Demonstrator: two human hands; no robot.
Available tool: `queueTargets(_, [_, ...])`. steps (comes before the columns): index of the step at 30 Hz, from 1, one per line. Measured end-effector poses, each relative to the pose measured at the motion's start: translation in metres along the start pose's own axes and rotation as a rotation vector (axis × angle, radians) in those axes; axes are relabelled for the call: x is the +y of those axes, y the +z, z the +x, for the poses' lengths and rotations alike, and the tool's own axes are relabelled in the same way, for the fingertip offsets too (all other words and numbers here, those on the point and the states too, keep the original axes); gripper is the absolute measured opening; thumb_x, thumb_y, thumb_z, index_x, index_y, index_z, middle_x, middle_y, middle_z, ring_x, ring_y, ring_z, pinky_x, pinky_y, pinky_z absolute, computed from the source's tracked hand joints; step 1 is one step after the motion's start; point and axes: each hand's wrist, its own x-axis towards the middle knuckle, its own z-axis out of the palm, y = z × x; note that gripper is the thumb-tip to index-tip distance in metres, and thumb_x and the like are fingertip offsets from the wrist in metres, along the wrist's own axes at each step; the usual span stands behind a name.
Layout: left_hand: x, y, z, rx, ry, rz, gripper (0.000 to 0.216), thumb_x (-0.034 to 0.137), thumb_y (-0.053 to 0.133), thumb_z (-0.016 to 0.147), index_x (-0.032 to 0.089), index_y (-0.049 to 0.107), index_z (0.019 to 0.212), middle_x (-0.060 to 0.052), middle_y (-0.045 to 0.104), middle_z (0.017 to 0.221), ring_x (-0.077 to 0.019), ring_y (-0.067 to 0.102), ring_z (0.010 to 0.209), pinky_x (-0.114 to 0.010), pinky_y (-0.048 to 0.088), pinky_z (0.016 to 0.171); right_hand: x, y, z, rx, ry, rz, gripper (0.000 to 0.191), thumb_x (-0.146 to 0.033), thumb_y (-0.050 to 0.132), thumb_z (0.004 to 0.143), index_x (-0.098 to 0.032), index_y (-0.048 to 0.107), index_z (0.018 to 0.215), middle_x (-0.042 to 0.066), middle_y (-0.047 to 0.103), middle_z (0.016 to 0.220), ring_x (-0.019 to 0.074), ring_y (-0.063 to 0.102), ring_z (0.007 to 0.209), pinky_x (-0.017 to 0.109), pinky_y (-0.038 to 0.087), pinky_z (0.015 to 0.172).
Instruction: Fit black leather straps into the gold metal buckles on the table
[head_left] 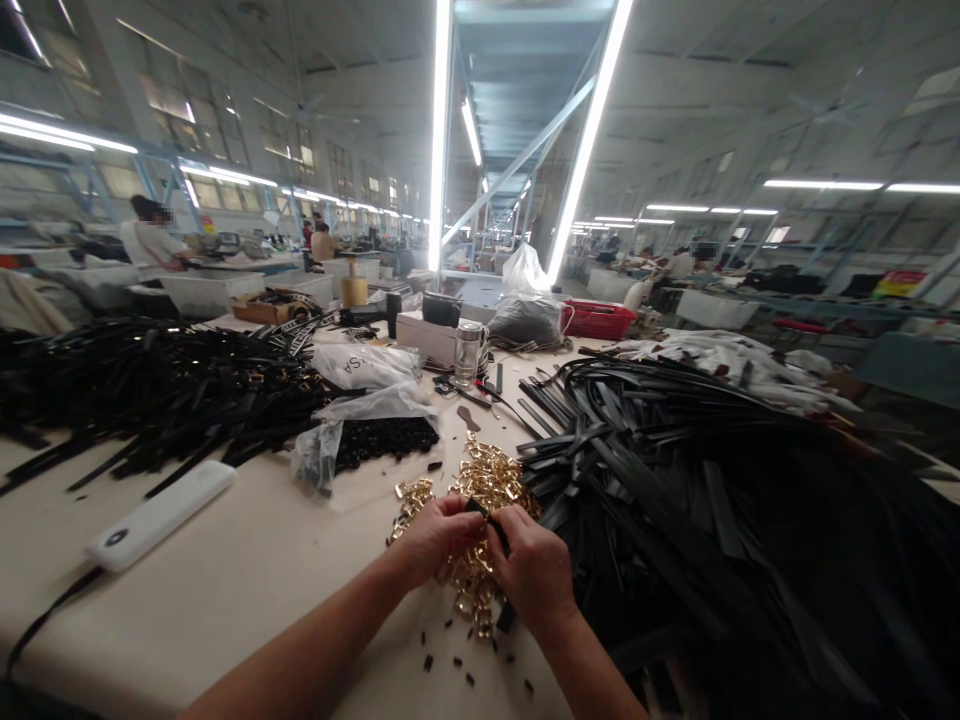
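Observation:
My left hand and my right hand meet over a heap of small gold metal buckles on the pale table. Both hands are closed in a pinch around a narrow black strap that runs between them. My right hand covers most of the strap, whose lower end shows below the palm. A huge pile of black straps lies right beside my right hand.
Another mound of black straps fills the left. A white power bank with a cable lies front left. Plastic bags of black parts, a glass jar, boxes and a red basket stand further back. People work at distant tables.

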Motion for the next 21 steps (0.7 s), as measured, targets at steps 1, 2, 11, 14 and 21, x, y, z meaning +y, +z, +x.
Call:
queueTargets(1, [-0.001,-0.001,0.001,0.003,0.0,-0.001,0.025,0.024,0.081,0.063,0.009,0.069,0.079,-0.009,0.07,0.082,-0.0142,0.065,0.068,-0.026,0.051,0.072,-0.001,0.0,0.0,0.001,-0.013,-0.01,0.018,-0.023,0.046,0.089,-0.019,0.059,0.076,0.003,0.063,0.073,0.0136,0.058,0.063,0.023,0.03,0.058])
queueTargets(2, [-0.003,-0.002,0.002,0.002,-0.001,0.002,0.026,0.025,0.081,0.063,0.009,0.069,0.081,-0.009,0.071,0.083,-0.0149,0.065,0.069,-0.027,0.051,0.072,-0.001,0.0,0.0,-0.001,-0.021,-0.016,0.019,-0.023,0.046,0.089,-0.019,0.058,0.075,0.002,0.062,0.072,0.0135,0.057,0.062,0.023,0.029,0.058])
queueTargets(11, [0.006,-0.015,0.003,0.045,0.047,0.135,0.029,0.028,0.08,0.064,0.009,0.07,0.082,-0.008,0.07,0.079,-0.0135,0.062,0.067,-0.025,0.048,0.068,0.001,-0.011,0.004,-0.136,0.124,0.202,0.015,-0.03,0.049,0.086,-0.021,0.062,0.084,0.001,0.066,0.079,0.0156,0.06,0.071,0.023,0.036,0.064])
queueTargets(14, [0.013,-0.021,0.004,0.122,0.058,0.152,0.029,0.031,0.081,0.061,0.01,0.069,0.077,-0.005,0.067,0.072,-0.0113,0.059,0.061,-0.023,0.046,0.064,0.004,-0.019,0.007,-0.241,0.19,0.279,0.018,-0.028,0.046,0.084,-0.02,0.061,0.077,0.0,0.064,0.069,0.0145,0.057,0.063,0.022,0.037,0.06])
queueTargets(21, [0.015,-0.021,0.001,0.067,0.024,0.216,0.032,0.032,0.08,0.062,0.011,0.07,0.085,-0.007,0.069,0.079,-0.0123,0.06,0.063,-0.023,0.046,0.062,0.006,-0.016,0.006,-0.254,0.17,0.372,0.019,-0.021,0.043,0.082,-0.02,0.062,0.08,0.001,0.064,0.073,0.0155,0.058,0.068,0.023,0.04,0.064])
